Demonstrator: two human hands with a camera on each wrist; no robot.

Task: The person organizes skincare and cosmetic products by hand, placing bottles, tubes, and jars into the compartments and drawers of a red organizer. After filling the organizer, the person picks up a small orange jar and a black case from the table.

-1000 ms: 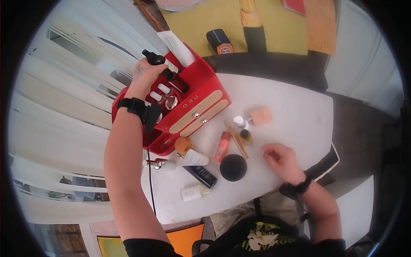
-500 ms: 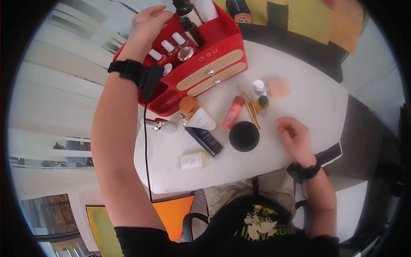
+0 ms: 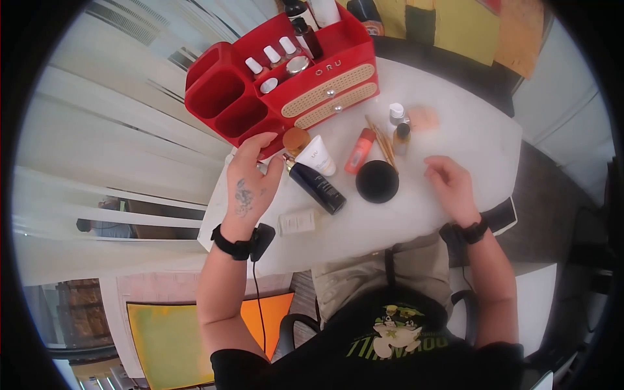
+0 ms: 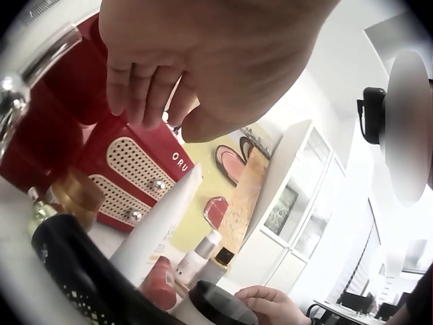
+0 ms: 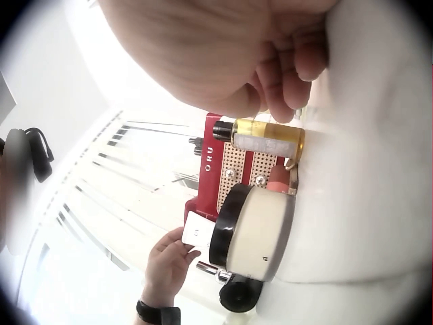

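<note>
In the head view my left hand [image 3: 250, 188] is over the table's left side, fingers and thumb spread apart, holding nothing. Beneath it a silver-capped bottle [image 3: 262, 167] is mostly hidden. Close to its fingers are an amber-capped jar [image 3: 296, 140], a white UV tube [image 3: 316, 156] and a dark blue bottle [image 3: 316, 187]. Beyond them stands the red organizer [image 3: 260, 39], carrying white-capped nail polish bottles [image 3: 273, 55] and dark bottles [image 3: 307, 38]. My right hand [image 3: 453, 186] rests loosely curled at the right, holding nothing, beside a black-lidded jar [image 3: 377, 182].
A coral tube [image 3: 360, 151], thin gold-coloured sticks [image 3: 382, 143], a small yellow bottle [image 3: 402, 140], a white-capped bottle [image 3: 396, 114] and a peach block [image 3: 424, 119] lie or stand mid-table. A pale bottle [image 3: 298, 222] lies near the front edge.
My left hand has let go of a dark bottle, left it in the organizer, and come back toward me over the silver-capped bottle. My right hand stays by the black-lidded jar.
</note>
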